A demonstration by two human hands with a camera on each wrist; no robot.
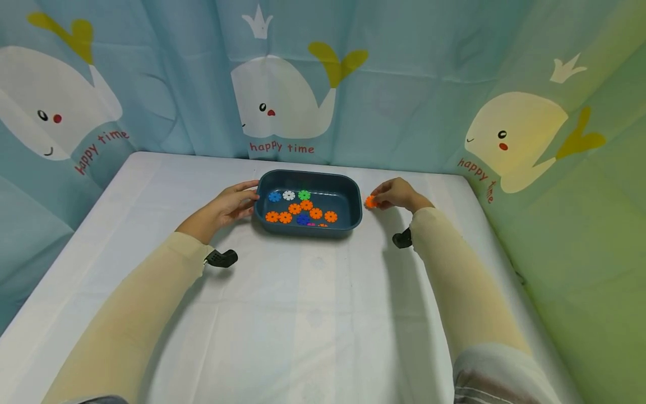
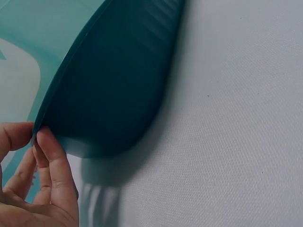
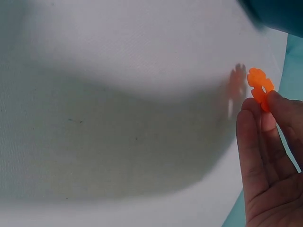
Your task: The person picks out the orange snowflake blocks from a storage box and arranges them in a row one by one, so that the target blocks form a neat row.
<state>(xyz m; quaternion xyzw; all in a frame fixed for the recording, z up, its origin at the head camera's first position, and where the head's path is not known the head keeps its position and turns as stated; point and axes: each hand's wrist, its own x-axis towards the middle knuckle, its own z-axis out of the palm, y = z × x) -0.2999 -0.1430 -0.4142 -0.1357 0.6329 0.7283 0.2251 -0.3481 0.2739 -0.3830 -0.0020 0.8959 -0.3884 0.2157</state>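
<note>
A dark teal plastic basin (image 1: 340, 193) stands on the white-covered table, with several flower-shaped plastic discs inside. Most of these are orange discs (image 1: 330, 216); a white disc (image 1: 289, 195), a green disc (image 1: 304, 194) and blue discs (image 1: 275, 196) lie among them. At the basin's left end, my left hand (image 1: 229, 205) pinches the rim between thumb and fingers, as the left wrist view (image 2: 45, 175) shows. Just right of the basin, my right hand (image 1: 401, 193) pinches one orange flower disc (image 3: 260, 89) between thumb and fingertips, above the table surface.
The white tablecloth (image 1: 313, 314) stretches in front of the basin. A blue curtain (image 1: 404, 84) with whale prints hangs directly behind the table, and a green part (image 1: 580, 269) runs along the right side. Dark wrist-worn pieces (image 1: 222, 258) stick out from both sleeves.
</note>
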